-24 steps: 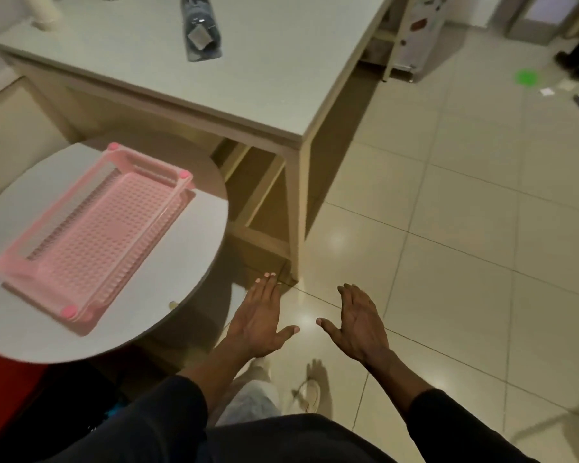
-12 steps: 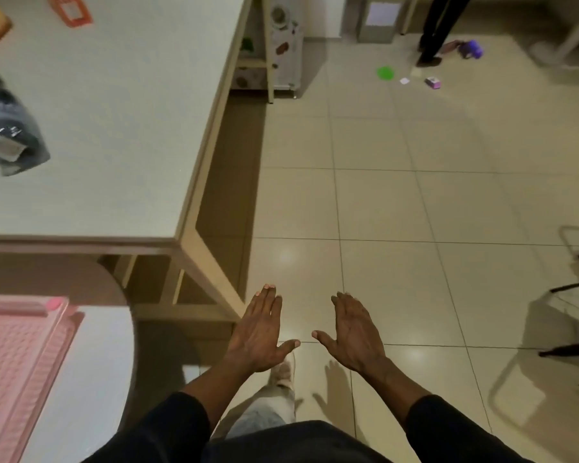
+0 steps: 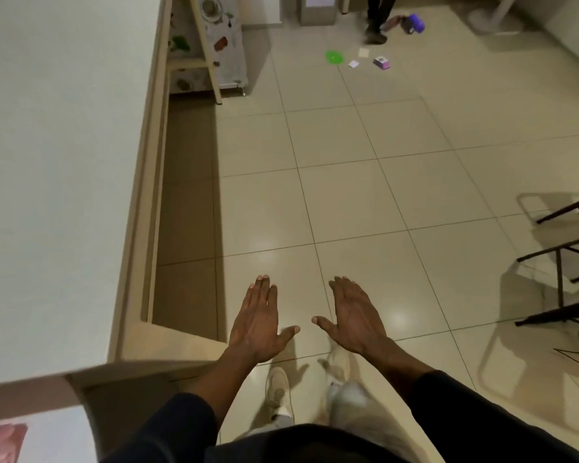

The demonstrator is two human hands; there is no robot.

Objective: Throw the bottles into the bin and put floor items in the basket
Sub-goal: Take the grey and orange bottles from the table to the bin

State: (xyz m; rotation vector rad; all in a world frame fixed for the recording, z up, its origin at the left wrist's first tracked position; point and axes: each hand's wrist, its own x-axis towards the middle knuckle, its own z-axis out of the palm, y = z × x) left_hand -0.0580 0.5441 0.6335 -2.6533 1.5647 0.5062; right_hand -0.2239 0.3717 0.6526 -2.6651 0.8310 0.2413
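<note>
Two flat hands, left hand and right hand, float low in the middle, fingers straight, holding nothing. Up top, a green disc and a purple box lie on the floor. The pink basket peeks in lower left.

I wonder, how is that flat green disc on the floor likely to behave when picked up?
The green disc looks flat and thin, so it is probably light and hard to pinch without lifting an edge. The floor is glossy, so it may slide when pushed. Stiffness cannot be judged here.
</note>
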